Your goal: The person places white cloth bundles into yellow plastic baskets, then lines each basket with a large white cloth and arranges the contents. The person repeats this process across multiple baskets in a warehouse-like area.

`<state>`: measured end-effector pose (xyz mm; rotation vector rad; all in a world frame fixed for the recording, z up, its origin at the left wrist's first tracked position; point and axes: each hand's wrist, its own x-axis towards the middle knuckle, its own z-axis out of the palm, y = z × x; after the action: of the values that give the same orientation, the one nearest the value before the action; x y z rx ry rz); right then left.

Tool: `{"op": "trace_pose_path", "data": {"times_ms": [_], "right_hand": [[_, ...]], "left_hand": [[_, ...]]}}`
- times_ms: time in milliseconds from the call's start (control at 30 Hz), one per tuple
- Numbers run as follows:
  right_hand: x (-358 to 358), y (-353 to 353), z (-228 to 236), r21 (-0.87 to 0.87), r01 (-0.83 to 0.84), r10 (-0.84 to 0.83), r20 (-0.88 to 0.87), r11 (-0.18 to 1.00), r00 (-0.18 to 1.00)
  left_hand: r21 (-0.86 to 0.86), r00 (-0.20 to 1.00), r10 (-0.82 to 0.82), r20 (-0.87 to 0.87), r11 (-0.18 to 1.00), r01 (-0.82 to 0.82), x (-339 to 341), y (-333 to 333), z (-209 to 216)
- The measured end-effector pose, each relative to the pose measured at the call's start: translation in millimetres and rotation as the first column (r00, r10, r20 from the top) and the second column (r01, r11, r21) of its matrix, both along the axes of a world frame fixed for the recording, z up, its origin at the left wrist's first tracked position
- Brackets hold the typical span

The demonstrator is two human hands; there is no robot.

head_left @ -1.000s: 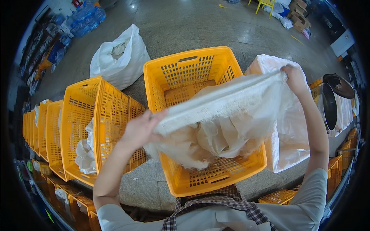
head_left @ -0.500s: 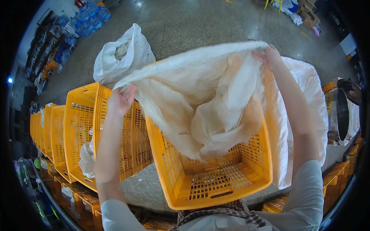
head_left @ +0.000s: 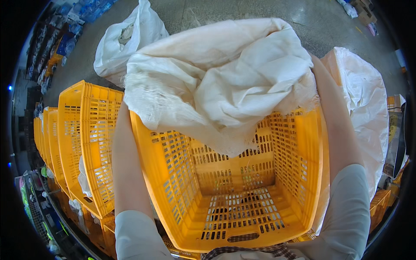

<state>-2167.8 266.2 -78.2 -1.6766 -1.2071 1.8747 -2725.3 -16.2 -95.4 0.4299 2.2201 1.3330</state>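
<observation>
While both forearms rise from the lower edge along the two sides of a yellow slatted crate (head_left: 242,208), a large off-white woven sack (head_left: 225,78) hangs bunched over the crate's open top, filling the frame from ten to two o'clock. Both hands are buried behind the cloth, the left at about nine o'clock of the sack and the right at three o'clock, so I cannot tell whether the fingers are clenched on it, though the sack is held up between the two arms. At ten o'clock a tied white bag (head_left: 125,39) sits on the grey floor (head_left: 242,11). At eight o'clock stands a row of yellow crates (head_left: 82,134), at three o'clock another white sack (head_left: 368,108)
</observation>
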Motion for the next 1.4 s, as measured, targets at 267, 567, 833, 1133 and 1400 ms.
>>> {"op": "trace_pose_path", "data": {"times_ms": [267,567,833,1133,1400], "right_hand": [[60.9,-108.0,-10.9,-0.091,0.409,-0.412,-0.014,0.908,0.911],[20.7,-229.7,116.6,0.364,-0.917,0.532,0.750,0.165,0.393],[-22.2,-276.2,47.7,-0.073,-0.997,0.575,0.815,-0.022,-0.072],[6.1,-378.6,89.3,0.026,-0.961,0.703,0.687,-0.276,-0.183],[150.5,-486.8,191.7,-0.162,-0.984,0.714,0.681,-0.074,-0.166]], "left_hand": [[-0.499,0.970,-0.243,-0.021,0.843,0.201,58.9,-140.6,7.3],[-0.294,0.022,-0.793,-0.609,0.251,0.922,214.4,-86.8,106.0],[-0.683,-0.202,-0.979,0.027,-0.166,0.711,255.3,-169.6,112.1],[-0.549,0.289,-0.952,-0.104,0.297,0.781,249.7,-419.3,245.2],[-0.653,0.258,-0.964,-0.066,0.237,0.719,328.5,-514.0,162.2]]}}
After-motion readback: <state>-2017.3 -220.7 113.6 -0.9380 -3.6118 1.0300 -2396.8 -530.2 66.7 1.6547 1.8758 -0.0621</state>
